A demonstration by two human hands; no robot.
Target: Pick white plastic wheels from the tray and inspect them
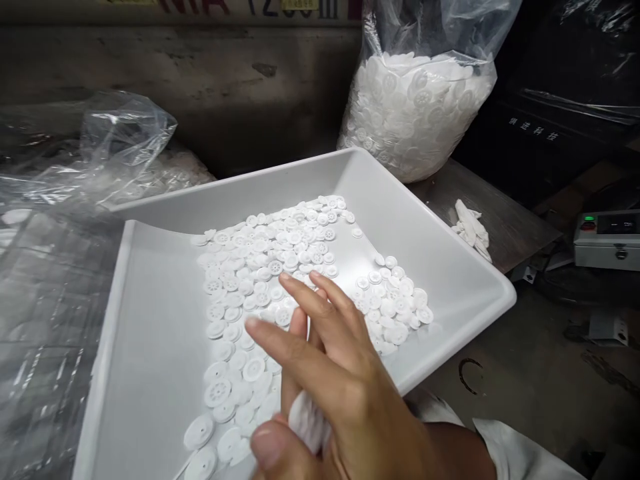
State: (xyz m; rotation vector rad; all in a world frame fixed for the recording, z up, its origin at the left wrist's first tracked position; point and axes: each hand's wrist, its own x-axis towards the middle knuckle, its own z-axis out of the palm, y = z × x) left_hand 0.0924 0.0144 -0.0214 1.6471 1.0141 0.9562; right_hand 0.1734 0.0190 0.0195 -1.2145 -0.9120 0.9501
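Note:
My right hand [345, 380] reaches in from the lower right over the white tray [150, 360], back of the hand up and fingers spread. Beneath it, partly covered, show fingers that look like those of my left hand [293, 373]; the rest of that hand is hidden. Between the hands is a crumpled-looking white thing [307, 420], too covered to make out. Many small white plastic discs [217, 392] with hubs cover the tray's middle in a wide band. A smaller pile of discs [393, 307] lies at its right side.
Behind the tray stands a clear bag [415, 113] full of white discs. More plastic bags [125, 153] lie at the left. A crumpled white glove or cloth [470, 227] rests on the surface right of the tray. A grey control box [607, 247] is at the far right.

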